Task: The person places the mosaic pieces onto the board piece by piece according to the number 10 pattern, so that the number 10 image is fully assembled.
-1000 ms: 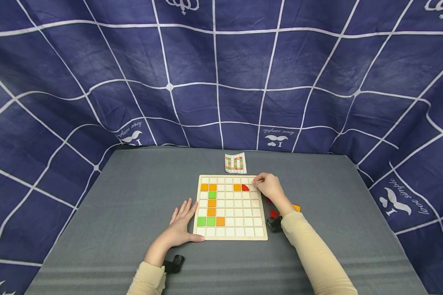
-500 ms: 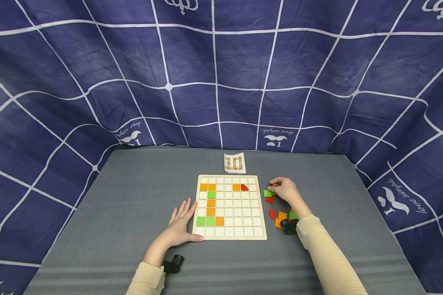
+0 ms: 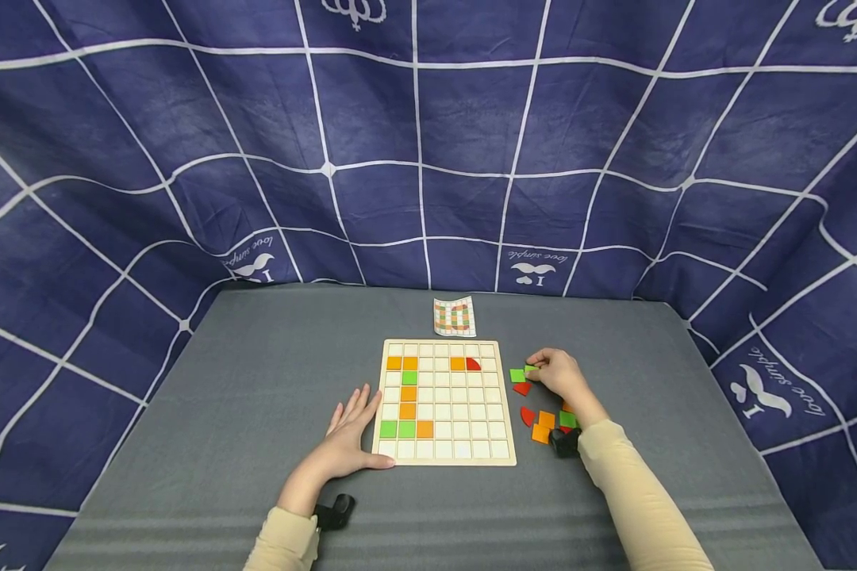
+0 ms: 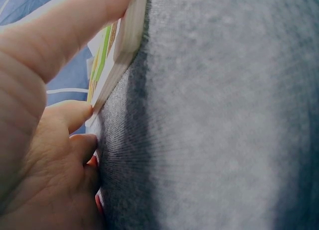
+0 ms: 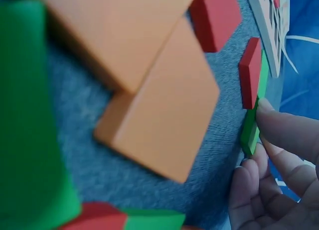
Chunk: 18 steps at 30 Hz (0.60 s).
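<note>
A pale square grid board (image 3: 471, 432) lies on the grey tabletop, with several orange and green square tiles and a red quarter-round tile (image 3: 473, 364) in its cells. My left hand (image 3: 343, 448) rests against the board's left side, fingers spread along the edge and thumb at the near-left corner; the left wrist view shows the thumb on the board's rim. Right of the board, my right hand (image 3: 560, 375) pinches a green square tile (image 5: 250, 135) between thumb and fingers. Another green tile (image 3: 517, 376) and a red tile (image 3: 521, 389) lie beside it.
Below the right hand lie more loose tiles: a red quarter-round (image 3: 527, 416), orange squares (image 3: 540, 433) and a green square (image 3: 567, 419), partly hidden by the black wrist camera (image 3: 564, 444). A small printed pattern card (image 3: 454, 316) lies behind the board. A blue curtain (image 3: 464, 198) hangs behind.
My right hand has moved from the board's upper right corner rightward to the loose tiles, and now has a green tile between its fingers. The left hand and board have stayed put.
</note>
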Available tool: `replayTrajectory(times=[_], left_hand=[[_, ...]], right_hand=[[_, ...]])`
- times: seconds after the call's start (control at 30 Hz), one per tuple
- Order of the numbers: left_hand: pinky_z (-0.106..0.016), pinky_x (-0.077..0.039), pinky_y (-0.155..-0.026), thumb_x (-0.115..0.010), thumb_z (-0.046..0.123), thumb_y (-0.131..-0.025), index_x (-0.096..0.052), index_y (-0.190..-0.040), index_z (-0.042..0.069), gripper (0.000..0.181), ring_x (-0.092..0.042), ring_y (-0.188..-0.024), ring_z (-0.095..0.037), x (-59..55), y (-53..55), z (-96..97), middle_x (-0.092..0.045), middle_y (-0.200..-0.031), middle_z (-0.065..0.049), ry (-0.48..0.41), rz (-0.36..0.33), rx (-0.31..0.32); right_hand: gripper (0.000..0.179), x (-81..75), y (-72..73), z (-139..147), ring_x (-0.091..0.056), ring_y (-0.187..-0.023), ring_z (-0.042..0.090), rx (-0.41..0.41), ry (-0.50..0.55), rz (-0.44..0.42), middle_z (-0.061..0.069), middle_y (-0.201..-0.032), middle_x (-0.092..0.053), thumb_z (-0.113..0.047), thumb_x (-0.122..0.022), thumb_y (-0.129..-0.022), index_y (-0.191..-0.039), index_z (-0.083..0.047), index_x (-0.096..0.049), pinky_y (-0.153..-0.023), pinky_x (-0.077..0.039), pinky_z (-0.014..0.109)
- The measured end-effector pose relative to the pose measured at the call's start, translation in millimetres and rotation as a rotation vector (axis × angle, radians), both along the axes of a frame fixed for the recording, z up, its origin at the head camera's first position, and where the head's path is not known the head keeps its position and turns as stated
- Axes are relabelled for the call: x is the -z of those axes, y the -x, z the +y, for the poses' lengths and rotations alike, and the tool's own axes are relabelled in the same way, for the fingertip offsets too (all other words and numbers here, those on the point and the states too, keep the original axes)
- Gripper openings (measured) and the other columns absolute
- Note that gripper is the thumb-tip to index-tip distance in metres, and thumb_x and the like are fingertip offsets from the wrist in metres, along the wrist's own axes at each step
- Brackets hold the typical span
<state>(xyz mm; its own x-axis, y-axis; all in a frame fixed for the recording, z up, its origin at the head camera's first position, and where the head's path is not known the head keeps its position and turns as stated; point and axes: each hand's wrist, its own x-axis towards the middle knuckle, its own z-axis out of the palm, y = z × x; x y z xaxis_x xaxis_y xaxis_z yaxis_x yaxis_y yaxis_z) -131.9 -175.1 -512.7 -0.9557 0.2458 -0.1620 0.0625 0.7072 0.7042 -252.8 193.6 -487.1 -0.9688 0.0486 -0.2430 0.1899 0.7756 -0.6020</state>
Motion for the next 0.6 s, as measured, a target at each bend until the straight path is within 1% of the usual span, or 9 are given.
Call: replayTrajectory(times=[0.1,0.17,0.23,0.33,0.5,0.6], left_hand=[[-0.057,0.002,-0.122,-0.094,0.029,-0.062,-0.023,-0.156,0.004,0.120,-0.002,-0.153,-0.038,-0.3,0.0,0.0,-0.009,-0.164,-0.022,0.000,-0.004,-0.001],[-0.058,0.002,-0.122,-0.094,0.029,-0.063,-0.023,-0.156,0.004,0.120,-0.003,-0.153,-0.038,0.0,0.0,-0.1,-0.009,-0.164,-0.021,0.004,-0.005,0.000],[-0.057,0.002,-0.122,-0.094,0.030,-0.063,-0.023,-0.157,0.004,0.120,-0.002,-0.153,-0.038,0.3,0.3,-0.2,-0.008,-0.164,-0.021,0.006,-0.008,0.000],[-0.057,0.002,-0.122,-0.093,0.029,-0.063,-0.024,-0.156,0.004,0.119,-0.003,-0.153,-0.038,0.6,0.7,-0.6,-0.009,-0.164,-0.021,0.002,-0.003,-0.001],[-0.057,0.001,-0.122,-0.093,0.030,-0.063,-0.024,-0.156,0.004,0.119,-0.003,-0.153,-0.038,1.0,0.5,-0.7,-0.009,-0.164,-0.021,0.006,0.001,0.001],[-0.057,0.001,-0.122,-0.093,0.030,-0.063,-0.023,-0.156,0.004,0.119,-0.003,-0.153,-0.038,0.8,0.4,-0.6,-0.009,-0.164,-0.021,0.005,-0.002,0.002]], right_hand=[[0.023,0.8,-1.2,1.5,-0.059,-0.081,0.023,0.005,-0.002,-0.009,0.014,-0.096,-0.068,-0.012,-0.076,-0.086,-0.103,0.000,-0.069,-0.071,-0.048,0.031],[0.024,2.0,-1.9,2.8,-0.059,-0.079,0.022,0.010,-0.004,-0.020,0.014,-0.095,-0.068,-0.014,-0.076,-0.086,-0.103,0.000,-0.068,-0.069,-0.047,0.029],[0.024,2.4,-2.6,3.7,-0.059,-0.080,0.022,0.015,-0.007,-0.027,0.013,-0.095,-0.068,-0.016,-0.076,-0.086,-0.103,-0.001,-0.068,-0.069,-0.048,0.030],[0.025,1.9,-3.2,4.7,-0.058,-0.080,0.022,0.001,-0.007,-0.025,0.013,-0.095,-0.067,-0.018,-0.076,-0.086,-0.102,-0.001,-0.067,-0.070,-0.048,0.032],[0.021,-0.5,-4.1,6.2,-0.055,-0.074,0.020,-0.018,0.022,-0.026,0.009,-0.085,-0.064,-0.019,-0.076,-0.086,-0.094,-0.003,-0.066,-0.065,-0.044,0.028],[0.020,-3.4,-3.8,6.3,-0.054,-0.071,0.019,-0.030,0.049,-0.001,0.005,-0.079,-0.062,-0.020,-0.076,-0.085,-0.090,-0.004,-0.065,-0.063,-0.041,0.026]])
